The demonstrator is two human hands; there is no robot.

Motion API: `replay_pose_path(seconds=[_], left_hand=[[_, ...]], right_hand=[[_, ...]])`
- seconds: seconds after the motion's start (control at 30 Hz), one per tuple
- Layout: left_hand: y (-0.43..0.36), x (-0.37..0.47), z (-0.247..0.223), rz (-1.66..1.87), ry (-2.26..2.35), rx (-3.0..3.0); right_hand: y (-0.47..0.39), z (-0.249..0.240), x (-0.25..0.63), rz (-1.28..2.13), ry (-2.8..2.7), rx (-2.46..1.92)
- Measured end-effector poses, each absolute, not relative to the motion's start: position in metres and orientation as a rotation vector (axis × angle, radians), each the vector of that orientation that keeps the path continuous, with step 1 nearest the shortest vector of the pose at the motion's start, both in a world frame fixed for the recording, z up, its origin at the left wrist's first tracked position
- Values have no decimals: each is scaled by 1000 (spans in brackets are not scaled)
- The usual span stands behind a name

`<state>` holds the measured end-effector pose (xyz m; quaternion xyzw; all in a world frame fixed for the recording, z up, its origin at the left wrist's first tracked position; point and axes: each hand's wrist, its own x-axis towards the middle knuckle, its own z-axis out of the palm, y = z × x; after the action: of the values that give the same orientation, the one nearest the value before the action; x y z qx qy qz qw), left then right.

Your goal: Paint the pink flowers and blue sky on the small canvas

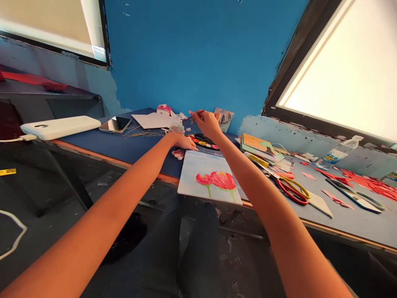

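A canvas (214, 176) painted with red flowers on pale blue lies at the table's front edge, jutting over it. My left hand (185, 142) rests by its top left corner, fingers apart, just in front of a clear glass jar (176, 128). Raised above the table, my right hand (207, 121) is closed on a thin paintbrush (187, 119), whose tip points left toward the jar. Below that hand sits a paint palette (203, 143) with several colours. A crumpled, pink-stained tissue (178, 154) lies left of the canvas.
Left on the table (118, 142) are a white power bank (60, 127) and a phone (115, 124). White paper (153, 120) lies behind the jar. Scissors (293, 190), stacked cards (260, 148), red paper scraps (369, 184) and a plastic bottle (339, 153) occupy the right side.
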<state>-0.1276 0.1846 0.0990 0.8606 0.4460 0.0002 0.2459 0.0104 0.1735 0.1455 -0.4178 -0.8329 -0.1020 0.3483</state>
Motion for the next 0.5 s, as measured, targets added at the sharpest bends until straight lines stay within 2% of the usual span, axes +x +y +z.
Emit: replay_pose_path(seconds=[0.27, 0.5], left_hand=[[186, -128, 97, 11, 1279, 2344], [179, -127, 98, -39, 1240, 2252]], right_hand=[[186, 147, -31, -344, -2342, -1268], [184, 141, 27, -238, -2046, -1243]])
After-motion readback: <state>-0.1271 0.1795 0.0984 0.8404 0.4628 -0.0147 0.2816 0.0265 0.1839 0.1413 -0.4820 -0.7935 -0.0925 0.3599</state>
